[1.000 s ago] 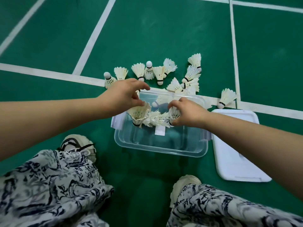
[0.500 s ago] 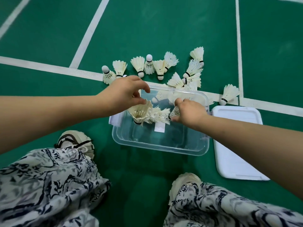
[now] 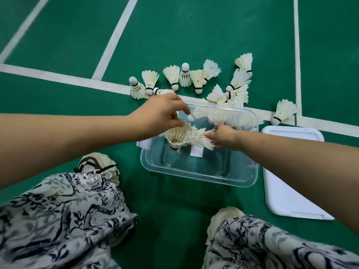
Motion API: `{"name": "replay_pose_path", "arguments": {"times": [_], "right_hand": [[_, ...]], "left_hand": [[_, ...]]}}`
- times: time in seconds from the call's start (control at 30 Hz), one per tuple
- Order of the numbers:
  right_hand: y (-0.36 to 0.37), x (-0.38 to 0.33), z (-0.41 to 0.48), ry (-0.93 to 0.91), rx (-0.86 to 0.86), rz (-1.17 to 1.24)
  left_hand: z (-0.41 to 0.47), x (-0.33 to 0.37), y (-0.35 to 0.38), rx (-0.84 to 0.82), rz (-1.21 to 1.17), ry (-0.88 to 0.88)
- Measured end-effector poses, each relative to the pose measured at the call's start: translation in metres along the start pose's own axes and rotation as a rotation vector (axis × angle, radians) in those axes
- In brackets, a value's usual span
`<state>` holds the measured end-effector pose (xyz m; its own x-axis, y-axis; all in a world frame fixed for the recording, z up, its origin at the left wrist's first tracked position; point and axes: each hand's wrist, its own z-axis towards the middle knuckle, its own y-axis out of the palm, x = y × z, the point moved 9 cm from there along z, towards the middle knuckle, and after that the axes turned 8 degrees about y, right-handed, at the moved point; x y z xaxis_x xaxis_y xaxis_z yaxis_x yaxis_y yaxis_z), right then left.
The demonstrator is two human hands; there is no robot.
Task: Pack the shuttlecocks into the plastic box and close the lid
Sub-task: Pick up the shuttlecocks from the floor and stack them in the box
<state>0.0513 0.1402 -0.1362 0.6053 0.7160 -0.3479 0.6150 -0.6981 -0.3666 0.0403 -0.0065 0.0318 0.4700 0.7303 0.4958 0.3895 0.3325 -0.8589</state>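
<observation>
The left hand (image 3: 159, 117) pinches one shuttlecock (image 3: 177, 135) and the right hand (image 3: 223, 136) grips another (image 3: 202, 139), both over the plastic box (image 3: 198, 171). Lowering them cork-first, laid side by side, should spare the feathers. More loose shuttlecocks (image 3: 196, 78) lie on the court floor (image 3: 194, 32) beyond; the lid (image 3: 291, 181) waits just beside the box's right side.

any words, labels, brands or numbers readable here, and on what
None can be read.
White tags on the plastic box: they look blank.
Lid: plain white, no print visible.
Shuttlecocks: dark bands near the corks, any print too small to read.
Shoes: no logo legible.
Floor: only white court lines, no writing.
</observation>
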Motion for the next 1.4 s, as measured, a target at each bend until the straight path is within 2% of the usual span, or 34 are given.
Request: {"name": "replay_pose_path", "arguments": {"times": [0.23,0.33,0.43,0.53,0.7,0.83,1.03,1.4], "right_hand": [[0.011,0.003,0.007,0.06,-0.129,0.215],[0.01,0.001,0.001,0.019,-0.076,0.151],[-0.007,-0.004,-0.01,-0.058,0.098,0.082],[-0.023,-0.021,-0.034,-0.195,0.217,0.004],[-0.022,-0.049,-0.081,-0.497,0.089,0.156],[-0.022,-0.058,-0.113,-0.665,0.104,0.102],[-0.03,-0.058,-0.135,-0.72,0.23,0.067],[-0.051,-0.061,-0.156,-0.676,0.46,-0.022]], "left_hand": [[0.004,0.001,0.003,0.006,0.018,0.002],[0.005,0.001,0.004,0.023,-0.003,0.004],[0.009,0.002,0.002,0.045,-0.018,0.012],[0.013,0.003,0.001,0.056,-0.017,0.003],[0.02,0.014,0.0,0.068,0.009,0.002],[0.026,0.029,-0.001,0.074,0.028,0.026],[0.033,0.045,-0.003,0.104,0.06,0.039],[0.043,0.059,-0.008,0.196,0.086,0.052]]}}
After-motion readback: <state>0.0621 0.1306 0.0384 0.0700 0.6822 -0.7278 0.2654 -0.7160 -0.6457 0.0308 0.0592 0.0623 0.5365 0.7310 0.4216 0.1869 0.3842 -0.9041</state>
